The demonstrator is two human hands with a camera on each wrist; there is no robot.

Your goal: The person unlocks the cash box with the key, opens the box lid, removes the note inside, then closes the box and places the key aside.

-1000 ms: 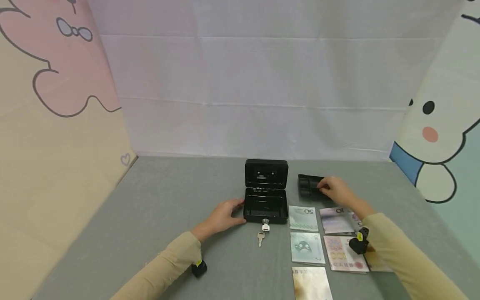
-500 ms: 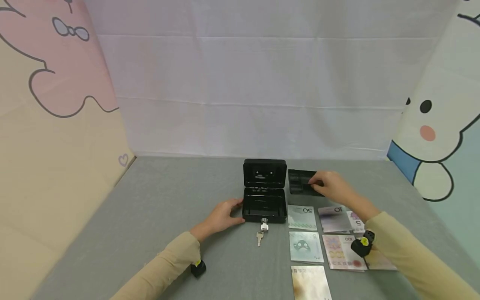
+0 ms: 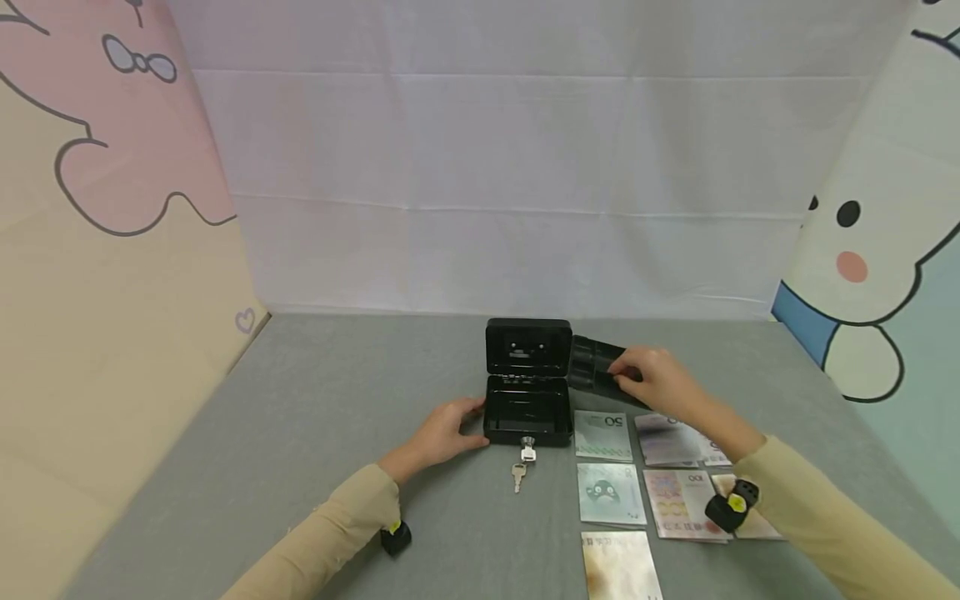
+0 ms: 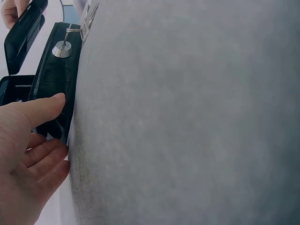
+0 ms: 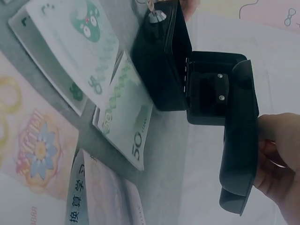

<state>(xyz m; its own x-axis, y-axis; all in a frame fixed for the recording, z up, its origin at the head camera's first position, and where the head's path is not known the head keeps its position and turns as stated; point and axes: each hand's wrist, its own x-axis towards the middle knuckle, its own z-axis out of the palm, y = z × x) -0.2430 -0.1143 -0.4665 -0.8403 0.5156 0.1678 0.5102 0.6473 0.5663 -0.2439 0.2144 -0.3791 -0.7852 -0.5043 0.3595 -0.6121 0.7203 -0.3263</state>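
Observation:
A small black cash box [image 3: 551, 437] stands on the table with its lid [image 3: 528, 348] raised. My left hand [image 3: 438, 433] rests against its left side, the thumb [image 4: 49, 110] lying along the front face and the fingers relaxed beside the corner. From the lock [image 4: 62, 49] in the front hangs a key [image 3: 519, 477]. To the right of the lid, my right hand [image 3: 663, 383] pinches a black compartment tray [image 3: 588, 365], held tilted. In the right wrist view the tray [image 5: 241, 136] overlaps part of the raised lid, and its inner compartments are hidden there.
Folded banknotes lie in groups right of the box: green ones [image 3: 603, 436], teal ones [image 3: 609, 493], a brownish one [image 3: 618, 558], purple-grey ones [image 3: 666, 442] and reddish ones [image 3: 678, 504]. A white cloth backdrop [image 3: 510, 167] rises behind the grey table.
The right hand has brought the tray leftward, from behind the notes to beside the raised lid, and it is now more tilted. The left hand and the cash box have stayed put.

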